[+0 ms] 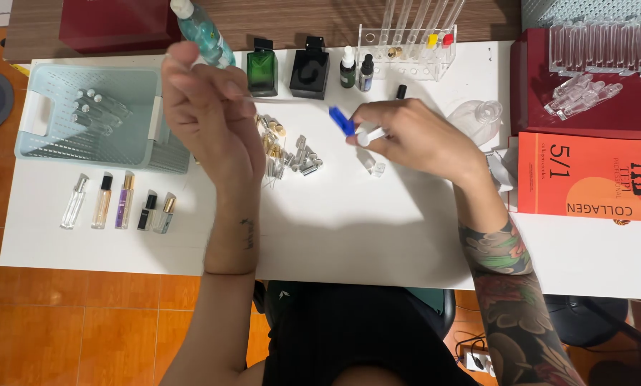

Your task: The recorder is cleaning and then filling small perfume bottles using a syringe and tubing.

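Observation:
My left hand is raised over the white table and grips a slim clear bottle of blue-green liquid, tilted with its white cap up and to the left. My right hand holds a small white-tipped tube with a blue cap or plunger pointing left. Between the hands lies a pile of small gold and silver spray tops. A tiny clear vial lies just below my right hand.
A pale blue basket with clear vials sits at the left, several slim perfume bottles in front of it. Green and black square bottles, two dropper bottles, a clear tube rack, an orange box and a red box stand behind and right.

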